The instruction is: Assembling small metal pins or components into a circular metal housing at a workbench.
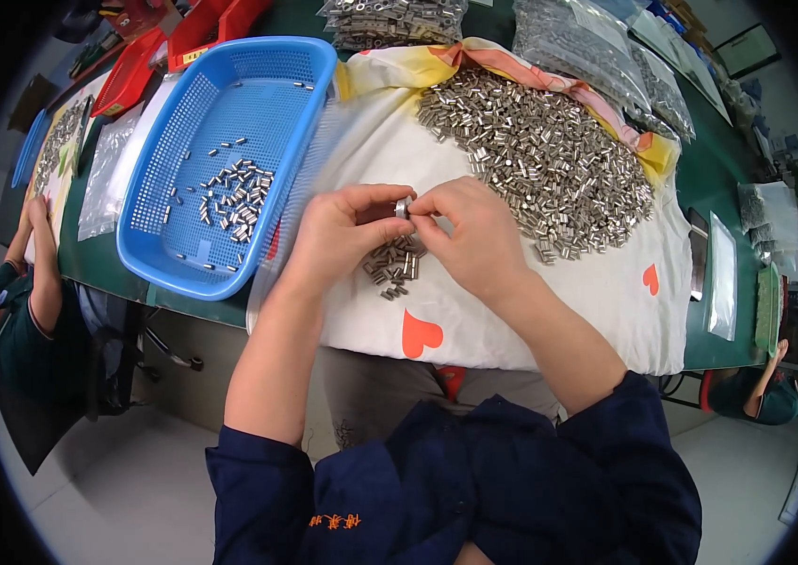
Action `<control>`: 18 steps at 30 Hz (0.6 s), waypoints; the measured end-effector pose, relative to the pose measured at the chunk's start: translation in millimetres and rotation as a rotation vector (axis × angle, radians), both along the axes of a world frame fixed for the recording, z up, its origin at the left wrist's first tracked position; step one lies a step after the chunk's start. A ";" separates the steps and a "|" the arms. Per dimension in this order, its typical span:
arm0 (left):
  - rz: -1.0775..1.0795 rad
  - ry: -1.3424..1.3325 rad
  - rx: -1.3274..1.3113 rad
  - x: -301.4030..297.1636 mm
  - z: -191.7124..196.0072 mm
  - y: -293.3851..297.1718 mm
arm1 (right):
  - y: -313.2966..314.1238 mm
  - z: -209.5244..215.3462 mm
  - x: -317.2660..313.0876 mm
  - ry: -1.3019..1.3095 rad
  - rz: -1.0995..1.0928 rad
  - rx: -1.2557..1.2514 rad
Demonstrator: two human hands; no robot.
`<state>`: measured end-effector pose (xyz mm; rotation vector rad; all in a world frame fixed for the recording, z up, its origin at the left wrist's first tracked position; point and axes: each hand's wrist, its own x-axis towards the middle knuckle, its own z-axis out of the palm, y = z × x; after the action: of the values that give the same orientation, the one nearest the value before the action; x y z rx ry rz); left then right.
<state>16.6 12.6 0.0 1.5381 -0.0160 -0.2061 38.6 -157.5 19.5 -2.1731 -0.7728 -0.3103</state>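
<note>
My left hand (pixel 335 235) is closed, thumb and fingers pinching a small round metal piece (pixel 403 207) that looks like a ring. The fingertips of my right hand (pixel 474 231) are pressed together right against its other side. Whatever they pinch is too small and covered to make out. Below the two hands, a little group of short metal cylinders (pixel 390 275) lies on the white cloth (pixel 512 325). Far to the right spreads a large heap of the same shiny cylinders (pixel 550 160).
On the left stands a blue plastic basket (pixel 229 278) with loose cylinders in it. Red bins (pixel 130 71) are behind it. Filled clear bags (pixel 580 47) line the back. A phone-like dark object (pixel 698 254) lies at right. Co-workers (pixel 17 301) sit on both sides.
</note>
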 end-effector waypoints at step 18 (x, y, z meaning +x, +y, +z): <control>-0.111 0.046 0.090 0.3 8.4 -1.3 | -21.3 -3.8 78.6 -0.038 -0.160 -0.316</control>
<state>16.9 11.3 8.3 1.6236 -0.0569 -0.3344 117.2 -178.8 15.7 -2.5409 -0.7078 -0.3300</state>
